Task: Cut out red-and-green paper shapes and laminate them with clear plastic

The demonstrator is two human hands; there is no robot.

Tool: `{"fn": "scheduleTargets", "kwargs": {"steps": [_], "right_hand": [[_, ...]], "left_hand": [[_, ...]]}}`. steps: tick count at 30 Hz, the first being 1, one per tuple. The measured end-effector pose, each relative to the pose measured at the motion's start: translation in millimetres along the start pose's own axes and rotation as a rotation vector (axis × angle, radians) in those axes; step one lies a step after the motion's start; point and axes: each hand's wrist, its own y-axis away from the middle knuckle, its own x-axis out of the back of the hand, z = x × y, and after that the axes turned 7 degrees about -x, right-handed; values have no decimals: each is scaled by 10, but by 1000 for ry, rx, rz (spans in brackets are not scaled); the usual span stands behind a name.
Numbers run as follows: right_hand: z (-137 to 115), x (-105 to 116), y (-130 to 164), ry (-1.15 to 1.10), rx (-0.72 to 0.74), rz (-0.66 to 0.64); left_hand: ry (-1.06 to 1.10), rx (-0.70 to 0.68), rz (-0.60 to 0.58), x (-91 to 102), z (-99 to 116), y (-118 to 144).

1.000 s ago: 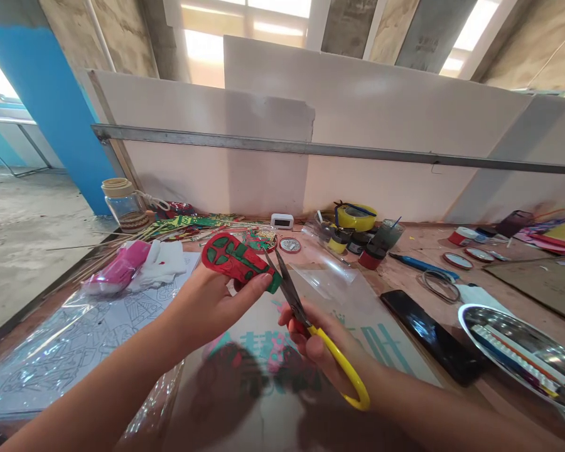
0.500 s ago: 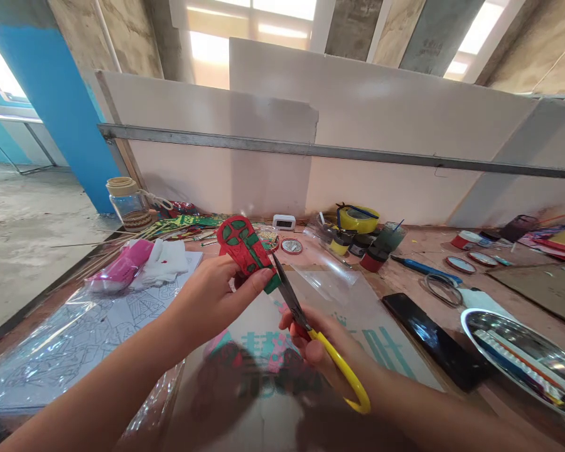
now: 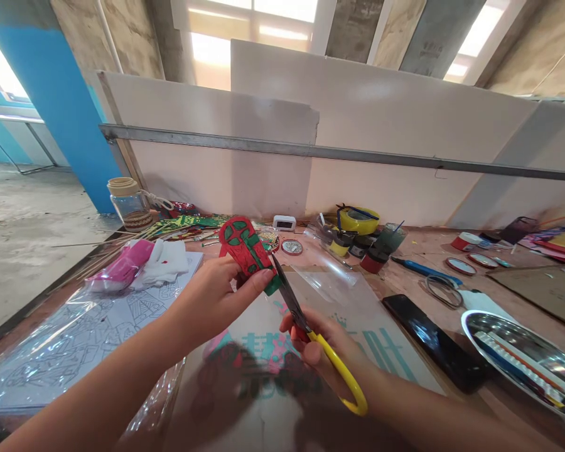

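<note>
At the far left stood a jar (image 3: 123, 202) with a pale lid, and nearer lay line drawings (image 3: 136, 320) under clear plastic, with a pink pack (image 3: 122, 265) and white tissue (image 3: 164, 265) on top. To the right of these, the left hand (image 3: 223, 292) was closed on a red-and-green cutout (image 3: 249, 250), gripping it with the thumb on top, raised above a lettered board (image 3: 263, 411). Beyond it sat a small white clock (image 3: 284, 223). The scissors (image 3: 314, 334) met the cutout's right side from the near right; whether the blades touched it or had it between them could not be told. The right hand (image 3: 346, 346) was wrapped around their yellow handles. The step in hand looked to be trimming the cutout's edge, near its green end. The next move, it seemed, called for a firm hold on the cutout, a small turn to suit the blades, and the left thumb kept clear of them. Farther right came paint pots (image 3: 375, 258) at the far side, a black phone (image 3: 430, 339) nearer, and at the right edge a steel bowl (image 3: 467, 321) holding slim tools.
</note>
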Motion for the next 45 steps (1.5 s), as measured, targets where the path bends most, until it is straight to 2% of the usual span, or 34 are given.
{"fn": "scheduleTargets", "kwargs": {"steps": [10,20,31,38,40,43,45], "right_hand": [[-28,-4,-1,-17,-40,-44],[-101,-37,15,-20,-127,16],[107,25,-51,26,-62,0],[134,-4,-50,14,-2,57],[127,-4,-32,15,39,32],[115,5,0,29,70,-26],[104,9,11,21,74,-38]], "left_hand": [[20,2,-12,13,1,-3],[22,39,-15,21,-16,12],[37,40,-47,54,-28,12],[124,-17,129,109,-10,-12],[96,-26,92,98,0,-6],[83,-45,-30,35,15,5],[84,-41,-55,-17,19,7]]}}
